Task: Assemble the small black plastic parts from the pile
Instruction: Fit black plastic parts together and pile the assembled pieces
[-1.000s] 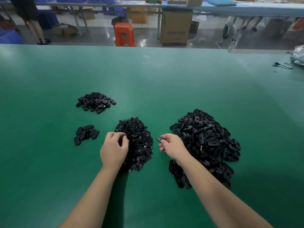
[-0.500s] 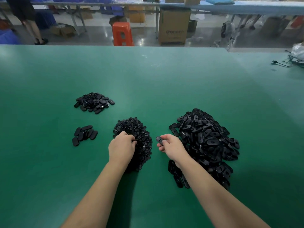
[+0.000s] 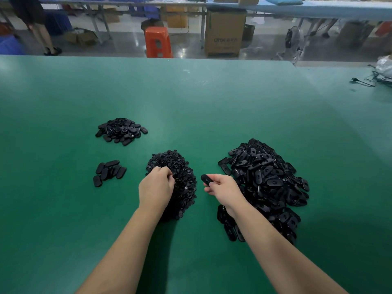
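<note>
Green tabletop (image 3: 212, 107) fills most of the head view. Left hand (image 3: 156, 188) sits on the near-left edge of the middle pile of small round black parts (image 3: 178, 177), fingers curled with fingertips pressed into the pile; whether they pinch a part, cannot tell. Right hand (image 3: 223, 188) is just right of that pile, hovering between it and the big pile, thumb and fingers pinching one oval black part (image 3: 206, 179) that sticks out to the left. Hands are apart, not touching each other.

Big pile of oval black parts (image 3: 269, 183) lies right of the right hand, spreading near and far; the right forearm crosses over its near-left edge. Small heap of oval parts (image 3: 122, 131) sits far-left on the tabletop. Nearer, a small cluster of oval pieces (image 3: 109, 171) lies flat, left of the middle pile and well apart from the left hand.

Far right edge of the tabletop: black cable (image 3: 362, 82) and a white plastic bag (image 3: 385, 64). Beyond the tabletop on the floor: orange stool (image 3: 158, 42), cardboard box (image 3: 224, 31), a fan (image 3: 291, 42), and a person's legs (image 3: 43, 38) at far left. A long blue table (image 3: 318, 9) runs along the back.
</note>
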`<state>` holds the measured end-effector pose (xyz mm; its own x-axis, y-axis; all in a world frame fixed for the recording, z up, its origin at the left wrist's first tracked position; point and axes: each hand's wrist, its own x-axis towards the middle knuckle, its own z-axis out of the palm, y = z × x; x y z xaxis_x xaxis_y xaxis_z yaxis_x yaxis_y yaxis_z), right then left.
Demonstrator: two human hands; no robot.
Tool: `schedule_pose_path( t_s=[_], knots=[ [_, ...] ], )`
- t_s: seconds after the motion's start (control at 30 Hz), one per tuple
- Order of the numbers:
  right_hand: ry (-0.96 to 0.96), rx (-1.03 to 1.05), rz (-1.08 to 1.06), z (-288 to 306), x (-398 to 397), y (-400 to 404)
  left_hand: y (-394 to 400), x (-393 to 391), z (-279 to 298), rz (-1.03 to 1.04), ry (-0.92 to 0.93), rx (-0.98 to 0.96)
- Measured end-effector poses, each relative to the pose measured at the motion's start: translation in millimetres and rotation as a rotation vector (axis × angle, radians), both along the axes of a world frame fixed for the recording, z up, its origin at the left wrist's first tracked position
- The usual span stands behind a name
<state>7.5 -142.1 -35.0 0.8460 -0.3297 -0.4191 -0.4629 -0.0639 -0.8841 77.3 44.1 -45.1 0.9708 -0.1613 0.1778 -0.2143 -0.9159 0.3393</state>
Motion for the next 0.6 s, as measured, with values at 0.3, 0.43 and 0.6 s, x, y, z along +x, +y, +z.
schedule_pose_path(
  t_s=[0.3, 0.43, 0.6],
  knots=[
    [-0.03, 0.135, -0.007, 7, -3, -1, 3, 4, -1, -0.024, -0.014, 0.068],
    [-0.039, 0.131, -0.005, 9, -4, 1, 4, 6, 0, -0.017, -0.021, 0.072],
    [-0.049, 0.12, -0.027, 12, -4, 0, 3, 5, 5, 0.016, 0.085, -0.217]
  ],
)
